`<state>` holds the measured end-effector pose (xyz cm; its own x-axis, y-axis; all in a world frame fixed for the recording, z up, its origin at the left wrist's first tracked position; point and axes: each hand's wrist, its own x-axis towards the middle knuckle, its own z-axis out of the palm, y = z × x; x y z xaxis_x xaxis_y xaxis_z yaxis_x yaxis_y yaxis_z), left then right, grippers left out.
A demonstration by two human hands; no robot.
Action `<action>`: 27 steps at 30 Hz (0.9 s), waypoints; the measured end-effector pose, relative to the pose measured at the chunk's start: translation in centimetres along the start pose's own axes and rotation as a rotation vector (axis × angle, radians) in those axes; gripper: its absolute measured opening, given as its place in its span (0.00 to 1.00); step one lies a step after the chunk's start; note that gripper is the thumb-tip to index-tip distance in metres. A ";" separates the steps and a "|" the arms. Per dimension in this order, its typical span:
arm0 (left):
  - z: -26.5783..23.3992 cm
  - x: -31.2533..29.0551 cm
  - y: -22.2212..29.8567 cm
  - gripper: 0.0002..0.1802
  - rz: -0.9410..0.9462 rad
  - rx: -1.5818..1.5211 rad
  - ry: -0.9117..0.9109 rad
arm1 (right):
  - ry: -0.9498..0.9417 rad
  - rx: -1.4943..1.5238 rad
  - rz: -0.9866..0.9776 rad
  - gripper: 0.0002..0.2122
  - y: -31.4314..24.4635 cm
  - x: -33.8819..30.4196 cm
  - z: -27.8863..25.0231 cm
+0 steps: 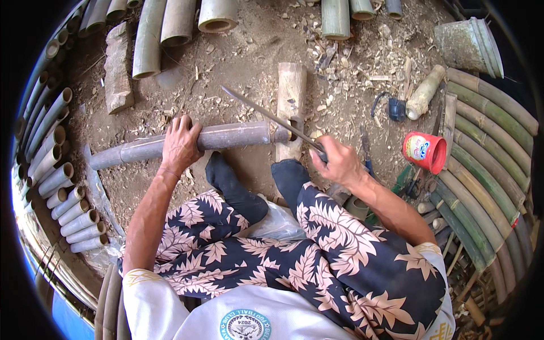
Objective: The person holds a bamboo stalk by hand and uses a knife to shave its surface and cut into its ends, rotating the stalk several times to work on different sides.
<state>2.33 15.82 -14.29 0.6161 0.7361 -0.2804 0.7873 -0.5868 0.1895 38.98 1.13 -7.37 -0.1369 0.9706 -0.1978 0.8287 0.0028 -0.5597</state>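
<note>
My left hand point(180, 143) grips a long grey-brown bamboo pole point(226, 137) that lies across in front of my feet. The pole's right end rests in a notch of an upright wooden block point(292, 102). My right hand point(339, 161) holds the handle of a long thin blade point(266, 113). The blade slants up to the left and crosses over the pole's right end at the block. My two feet in dark socks point(229, 181) sit just below the pole.
Cut bamboo tubes are stacked at the left point(56, 170), along the top point(175, 22) and at the right point(487, 147). A red plastic cup point(425, 152), a pale bottle point(425, 93) and small tools lie on the chip-strewn dirt at the right.
</note>
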 end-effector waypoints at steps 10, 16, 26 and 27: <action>0.4 -5.0 0.2 0.47 -0.956 -1.087 0.860 | 0.049 0.184 0.312 0.17 2.8 -3.8 1.0; 5.1 -6.2 -7.5 0.37 -1.349 -2.129 0.947 | 0.145 0.250 0.291 0.18 3.2 -4.5 2.8; -9.7 -11.1 3.3 0.36 -0.629 -2.182 1.128 | 0.155 0.350 0.337 0.18 1.4 -4.6 0.3; -10.7 -11.5 4.4 0.36 -0.563 -2.127 1.133 | 0.179 0.345 0.311 0.18 1.3 -4.6 0.2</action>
<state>-1.04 8.38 -0.20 -0.3370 0.8650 -0.3717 -0.6526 0.0699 0.7545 40.58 -3.35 -7.30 0.2088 0.9389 -0.2735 0.5836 -0.3440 -0.7356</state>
